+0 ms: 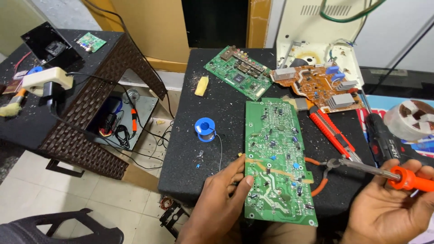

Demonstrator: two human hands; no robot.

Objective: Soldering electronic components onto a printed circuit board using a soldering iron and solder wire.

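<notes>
A long green circuit board point(276, 158) lies solder side up on the black table point(217, 90). My left hand point(221, 203) grips its left edge near the lower end, thumb on top of the board. Gripped in my right hand point(389, 208) at the lower right is a soldering iron point(384, 174) with an orange handle. Its metal shaft points left, and the tip hangs just right of the board. Orange-handled pliers point(323, 174) lie under the shaft. A blue solder spool point(206, 129) sits left of the board, a thin wire trailing from it.
At the back lie a second green board point(237, 72) and an orange-brown board point(316, 86) on a white casing point(312, 27). A red utility knife point(332, 133) and a tape roll point(411, 118) are at right. To the left stands a dark wicker table point(68, 135) with cables.
</notes>
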